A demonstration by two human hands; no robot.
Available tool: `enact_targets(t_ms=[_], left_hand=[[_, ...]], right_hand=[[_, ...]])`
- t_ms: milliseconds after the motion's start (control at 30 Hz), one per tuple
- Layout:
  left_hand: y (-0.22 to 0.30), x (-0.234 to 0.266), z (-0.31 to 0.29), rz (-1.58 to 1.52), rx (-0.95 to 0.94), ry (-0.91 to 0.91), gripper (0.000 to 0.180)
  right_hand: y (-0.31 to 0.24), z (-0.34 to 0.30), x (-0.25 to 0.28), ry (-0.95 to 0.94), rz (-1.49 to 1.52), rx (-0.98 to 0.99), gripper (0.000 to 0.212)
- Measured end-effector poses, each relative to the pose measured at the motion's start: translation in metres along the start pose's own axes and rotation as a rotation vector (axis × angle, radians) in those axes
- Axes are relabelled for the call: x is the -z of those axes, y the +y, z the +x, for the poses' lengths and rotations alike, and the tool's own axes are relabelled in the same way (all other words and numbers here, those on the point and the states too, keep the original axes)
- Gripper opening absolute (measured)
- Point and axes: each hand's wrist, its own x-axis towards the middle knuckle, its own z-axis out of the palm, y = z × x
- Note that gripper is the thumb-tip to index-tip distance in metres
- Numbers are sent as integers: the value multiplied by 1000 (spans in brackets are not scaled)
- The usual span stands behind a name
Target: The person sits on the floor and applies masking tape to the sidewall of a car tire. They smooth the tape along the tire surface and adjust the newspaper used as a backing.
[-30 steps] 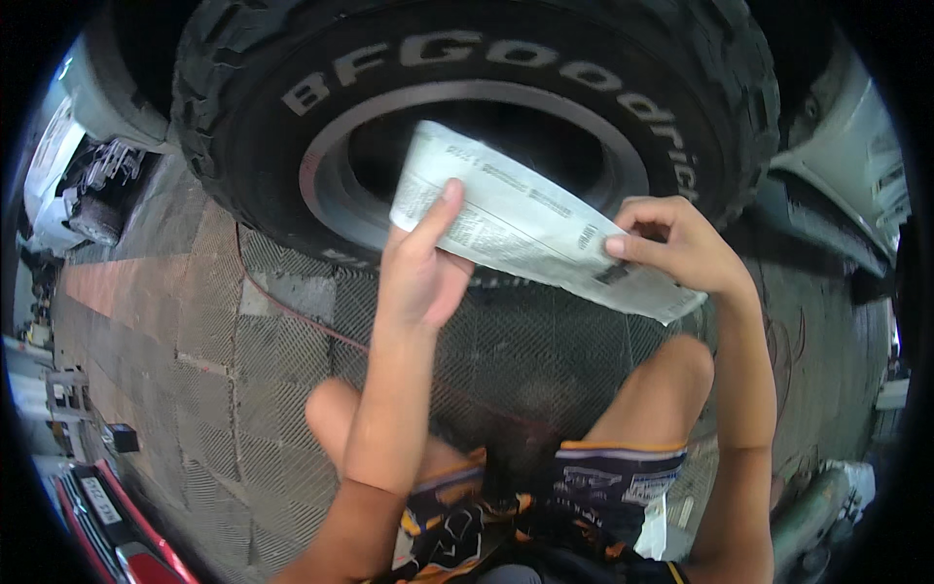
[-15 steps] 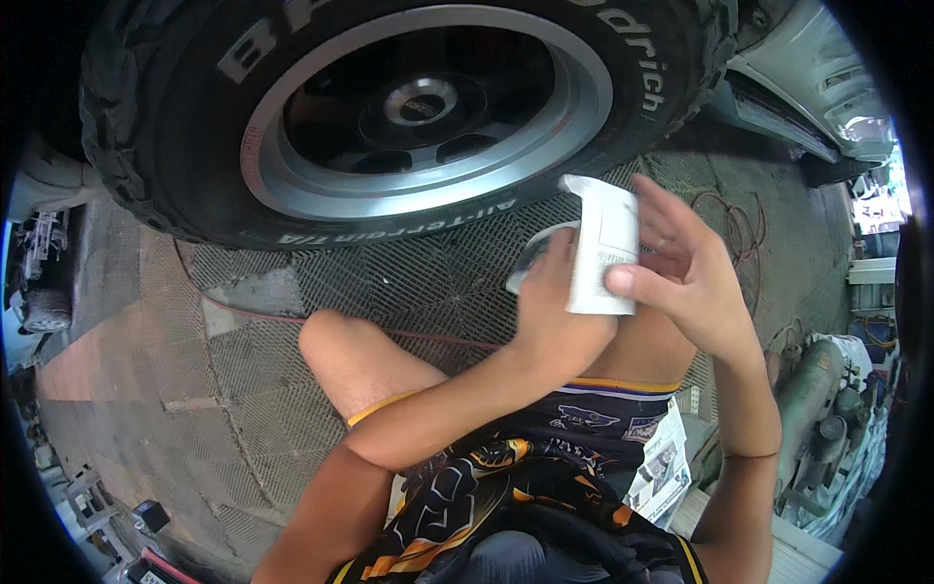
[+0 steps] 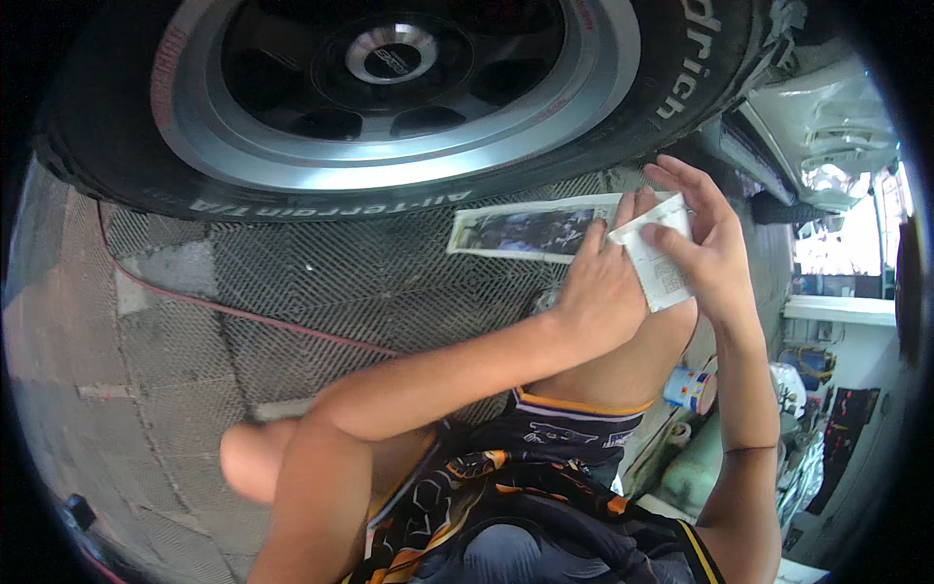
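Note:
A folded strip of printed paper (image 3: 525, 232), like newspaper, is held in front of my right knee. One part stretches left and shows a dark photo. The other part, a white flap (image 3: 665, 273) with small print, is bent down at the right. My left hand (image 3: 605, 282) grips the paper near the fold, its fingers partly hidden by the flap. My right hand (image 3: 715, 243) presses its thumb on the flap, with fingers raised behind the paper's right end.
A large off-road tyre on a silver-rimmed wheel (image 3: 389, 156) stands just ahead. Ribbed matting (image 3: 263, 263) covers the floor, crossed by a thin red hose (image 3: 253, 318). On the right are a paint can (image 3: 689, 389), a green tank (image 3: 702, 477) and a white ledge (image 3: 839, 310).
The view has shifted to the right. The paper, upright and more bunched before, is now spread out leftward with its photo showing. Both hands still hold it.

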Motion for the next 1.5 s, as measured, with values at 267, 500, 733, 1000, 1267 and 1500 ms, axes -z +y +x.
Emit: enact_targets(t_ms=[267, 500, 733, 1000, 1267, 1500], left_hand=[[-75, -40, -16, -455, 166, 327, 53], [-104, -39, -3, -756, 490, 156, 20], [-127, -55, 1, -915, 492, 266, 23], [-144, -72, 17, -1108, 501, 379, 25], [-159, -80, 18, -1082, 626, 384, 24], [-154, -76, 26, -977, 653, 407, 22]], right_hand=[[40, 52, 40, -360, 205, 9, 61], [57, 77, 49, -374, 84, 217, 90], [63, 47, 27, -22, -534, 560, 109], [52, 71, 16, 374, -384, 487, 25], [34, 74, 10, 496, -457, 573, 25], [44, 79, 13, 615, -471, 595, 23]])
